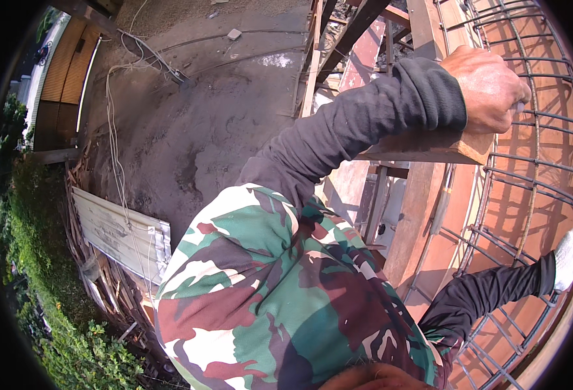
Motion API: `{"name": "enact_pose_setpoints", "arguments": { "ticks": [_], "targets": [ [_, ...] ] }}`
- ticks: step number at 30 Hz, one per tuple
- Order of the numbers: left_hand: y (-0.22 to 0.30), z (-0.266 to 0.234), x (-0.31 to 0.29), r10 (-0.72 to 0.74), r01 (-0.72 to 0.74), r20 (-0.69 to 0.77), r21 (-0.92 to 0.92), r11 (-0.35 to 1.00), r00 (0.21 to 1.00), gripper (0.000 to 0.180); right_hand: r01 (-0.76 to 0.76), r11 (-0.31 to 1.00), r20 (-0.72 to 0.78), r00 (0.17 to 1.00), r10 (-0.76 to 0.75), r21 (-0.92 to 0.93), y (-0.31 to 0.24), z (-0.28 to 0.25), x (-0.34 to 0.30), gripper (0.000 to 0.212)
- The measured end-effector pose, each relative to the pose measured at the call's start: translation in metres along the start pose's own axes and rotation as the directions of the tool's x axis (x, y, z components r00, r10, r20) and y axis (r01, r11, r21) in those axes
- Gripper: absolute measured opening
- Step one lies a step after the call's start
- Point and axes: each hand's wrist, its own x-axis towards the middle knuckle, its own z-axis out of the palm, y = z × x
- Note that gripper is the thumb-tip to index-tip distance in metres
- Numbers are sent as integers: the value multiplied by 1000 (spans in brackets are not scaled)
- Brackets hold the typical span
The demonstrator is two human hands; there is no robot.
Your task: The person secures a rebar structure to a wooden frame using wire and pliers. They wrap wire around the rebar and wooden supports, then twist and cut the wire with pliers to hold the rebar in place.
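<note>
My left hand (pixel 485 88), bare and with a dark sleeve at its wrist, is closed into a fist above the end of a wooden beam (pixel 474 148). A small pale bit shows by its fingers; I cannot make out what it is. Beside the fist runs a cage of steel reinforcing bars (pixel 535 130), tied in a grid over reddish-brown boards (pixel 511 188). My right hand (pixel 569 257), in a white glove, reaches across the bars to the far right rim of the view, near a board edge. Its fingers are hidden there.
Wooden posts and braces (pixel 358 39) stand beyond my left arm. Far below lies grey muddy ground (pixel 195 136), with loose cables (pixel 112 123) hanging over it. A pale panel (pixel 120 227), stacked timber and green bushes (pixel 46 260) are at the left.
</note>
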Motion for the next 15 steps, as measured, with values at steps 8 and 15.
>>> {"name": "enact_pose_setpoints", "arguments": {
  "ticks": [8,15],
  "targets": [
    [-10,-31,15,54,39,332,-266,963,942,16,-81,990,125,990,66,117,-26,-30,0,54],
    [-114,-33,128,156,-17,272,-452,892,950,18,-197,980,180,965,189,25,-31,-55,-6,47]
  ]
}}
